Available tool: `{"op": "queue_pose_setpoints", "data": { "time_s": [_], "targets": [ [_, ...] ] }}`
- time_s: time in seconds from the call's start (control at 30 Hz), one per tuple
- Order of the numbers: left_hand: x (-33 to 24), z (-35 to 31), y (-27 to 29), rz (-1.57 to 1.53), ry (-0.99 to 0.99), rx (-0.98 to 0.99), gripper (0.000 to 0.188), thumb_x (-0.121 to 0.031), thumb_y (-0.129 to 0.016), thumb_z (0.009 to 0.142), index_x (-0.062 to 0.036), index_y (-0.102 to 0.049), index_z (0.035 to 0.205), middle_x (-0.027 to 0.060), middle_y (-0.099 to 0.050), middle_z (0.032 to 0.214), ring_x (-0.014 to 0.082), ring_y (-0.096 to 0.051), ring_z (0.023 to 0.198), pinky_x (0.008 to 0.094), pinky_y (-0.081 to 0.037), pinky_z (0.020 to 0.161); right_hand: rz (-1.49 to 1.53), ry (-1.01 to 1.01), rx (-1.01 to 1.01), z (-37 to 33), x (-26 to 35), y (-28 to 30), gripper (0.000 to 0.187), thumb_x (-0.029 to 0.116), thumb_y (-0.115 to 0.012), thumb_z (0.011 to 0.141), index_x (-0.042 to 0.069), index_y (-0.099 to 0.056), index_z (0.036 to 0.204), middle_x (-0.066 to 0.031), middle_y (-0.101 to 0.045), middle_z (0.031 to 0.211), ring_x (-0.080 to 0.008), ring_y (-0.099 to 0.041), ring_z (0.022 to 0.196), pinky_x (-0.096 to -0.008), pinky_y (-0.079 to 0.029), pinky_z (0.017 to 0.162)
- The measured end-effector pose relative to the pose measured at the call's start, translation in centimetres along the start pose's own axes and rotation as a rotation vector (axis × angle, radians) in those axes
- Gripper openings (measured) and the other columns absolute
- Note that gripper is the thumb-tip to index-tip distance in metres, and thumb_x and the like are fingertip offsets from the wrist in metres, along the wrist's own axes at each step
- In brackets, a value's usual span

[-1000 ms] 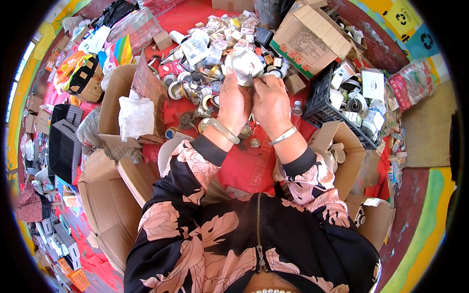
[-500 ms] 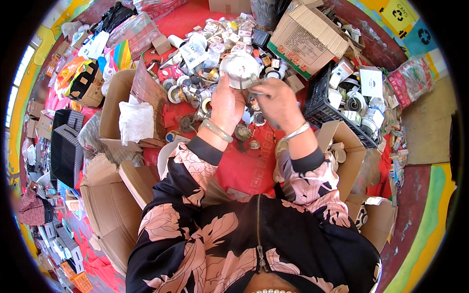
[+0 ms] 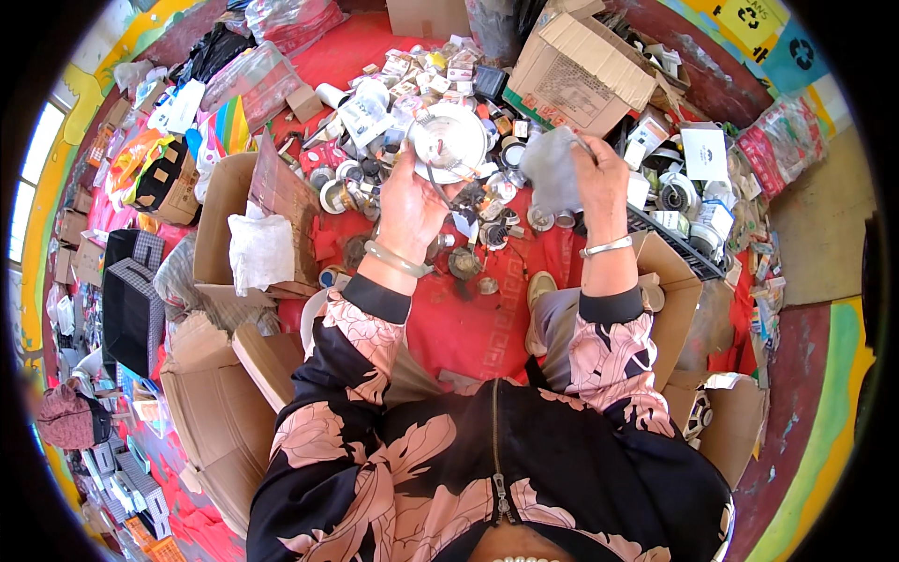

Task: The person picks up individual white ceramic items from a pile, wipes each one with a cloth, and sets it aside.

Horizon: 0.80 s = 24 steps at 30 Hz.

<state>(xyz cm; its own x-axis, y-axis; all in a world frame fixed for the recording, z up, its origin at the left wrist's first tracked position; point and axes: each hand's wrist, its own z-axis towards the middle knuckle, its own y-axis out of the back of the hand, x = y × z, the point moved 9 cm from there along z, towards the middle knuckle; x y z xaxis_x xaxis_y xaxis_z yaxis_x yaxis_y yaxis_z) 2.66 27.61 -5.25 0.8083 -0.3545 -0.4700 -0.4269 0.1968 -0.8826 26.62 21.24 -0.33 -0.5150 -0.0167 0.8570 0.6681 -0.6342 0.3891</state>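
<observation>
My left hand (image 3: 412, 199) is closed on a round white downlight (image 3: 449, 142), with a metal clip at its lower edge. The fixture's pale face is turned up, over a heap of loose lamp parts and small boxes (image 3: 435, 80). To the right, my right hand (image 3: 602, 183) pinches a limp, pale grey sheet (image 3: 552, 169); whether it is cloth or thin plastic I cannot tell. The sheet hangs left of my fingers, apart from the downlight, and hides some of the heap.
A black crate (image 3: 676, 245) full of fixtures stands at the right, near a tilted cardboard box (image 3: 576, 80). Open cartons flank me, one with a white cloth (image 3: 261, 253) over its edge. Red sheeting (image 3: 464, 323) covers the floor. A dark bin (image 3: 136, 300) is at the left.
My right hand has moved right, away from the downlight, and the grey sheet now shows in it. My left hand has shifted slightly left with the downlight.
</observation>
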Motion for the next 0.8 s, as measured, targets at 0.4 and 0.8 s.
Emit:
{"op": "queue_pose_setpoints", "data": {
  "time_s": [0.4,0.8],
  "targets": [
    [0.8,-0.7,-1.4,0.184,-0.072,0.024,0.036,-0.026,-0.033,0.097,-0.0006,-0.043,0.121,0.0114,-0.053,0.118,0.0228,-0.053,0.108,0.0414,-0.046,0.090,1.051,-0.516,0.610,-5.4,2.2,-8.4,0.033,0.005,-0.057,0.084,-0.004,-0.050,0.115,-0.0064,-0.059,0.102,-0.0130,-0.058,0.089,-0.0246,-0.048,0.077],
    [1.5,-0.7,-1.3,0.421,-0.038,0.080,0.033,-0.024,-0.038,0.096,0.0029,-0.048,0.112,0.0080,-0.057,0.095,0.0129,-0.054,0.078,0.0269,-0.046,0.067,0.911,-0.489,0.282,-6.0,1.1,-7.6,0.015,0.001,-0.054,0.085,-0.003,-0.061,0.098,-0.0026,-0.063,0.082,-0.0078,-0.057,0.066,-0.0203,-0.046,0.060]
  ]
}}
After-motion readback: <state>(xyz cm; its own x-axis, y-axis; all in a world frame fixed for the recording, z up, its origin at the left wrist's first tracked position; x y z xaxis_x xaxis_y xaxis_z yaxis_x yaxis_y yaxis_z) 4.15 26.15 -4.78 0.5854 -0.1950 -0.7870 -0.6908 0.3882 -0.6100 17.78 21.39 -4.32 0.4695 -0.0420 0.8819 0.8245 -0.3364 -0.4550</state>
